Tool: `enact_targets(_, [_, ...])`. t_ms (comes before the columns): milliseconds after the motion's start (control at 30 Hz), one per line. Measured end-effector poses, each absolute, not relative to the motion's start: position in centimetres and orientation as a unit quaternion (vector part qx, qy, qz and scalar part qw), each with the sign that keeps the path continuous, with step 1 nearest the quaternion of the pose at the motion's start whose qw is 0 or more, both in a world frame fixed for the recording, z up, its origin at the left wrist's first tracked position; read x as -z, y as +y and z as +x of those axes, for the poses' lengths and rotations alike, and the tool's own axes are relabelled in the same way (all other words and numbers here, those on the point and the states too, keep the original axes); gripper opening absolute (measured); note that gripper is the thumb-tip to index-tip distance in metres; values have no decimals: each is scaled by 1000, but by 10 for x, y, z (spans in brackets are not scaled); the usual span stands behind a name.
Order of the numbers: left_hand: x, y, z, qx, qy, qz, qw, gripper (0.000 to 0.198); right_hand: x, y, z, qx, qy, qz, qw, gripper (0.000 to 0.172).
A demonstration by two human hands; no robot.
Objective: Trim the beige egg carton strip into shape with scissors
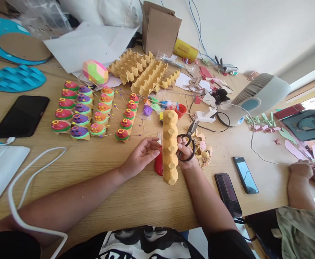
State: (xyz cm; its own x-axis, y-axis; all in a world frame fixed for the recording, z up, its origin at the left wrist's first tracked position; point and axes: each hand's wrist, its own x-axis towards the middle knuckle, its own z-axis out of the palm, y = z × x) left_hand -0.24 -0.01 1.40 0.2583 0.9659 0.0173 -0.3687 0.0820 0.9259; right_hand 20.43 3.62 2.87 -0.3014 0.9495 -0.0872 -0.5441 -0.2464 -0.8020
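My right hand (185, 153) is closed round a strip of yellow egg carton (170, 151), held upright with its row of cups facing me. Black-handled scissors (189, 138) are in the same hand, blades pointing up and away. Just left of the strip is my left hand (139, 158), with thumb and fingers apart and nothing visible in them. Partly hidden behind the strip, a red object (158, 163) lies on the table; its kind I cannot make out. Carton scraps (204, 151) are piled beyond my right hand.
Painted carton strips with faces (79, 111) stand at the left, behind them uncut egg cartons (146, 73). A white fan (256, 97) stands at the right. Two phones (228, 194) lie near my right forearm. Another person's hands (305, 172) are at the far right.
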Motion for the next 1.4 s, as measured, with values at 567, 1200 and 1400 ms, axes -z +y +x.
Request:
enact_targets(567, [-14, 3, -6, -450, 250, 341, 786, 43, -15, 40, 207, -721, -356, -305, 511, 46])
enact_targets(1200, [-14, 2, -10, -317, 190, 299, 880, 50, -13, 42, 216, -718, -269, -299, 568, 33])
enact_targets(1400, [-7, 11, -15, -329, 178, 281, 884, 51, -17, 44, 213, -740, -220, -271, 575, 32])
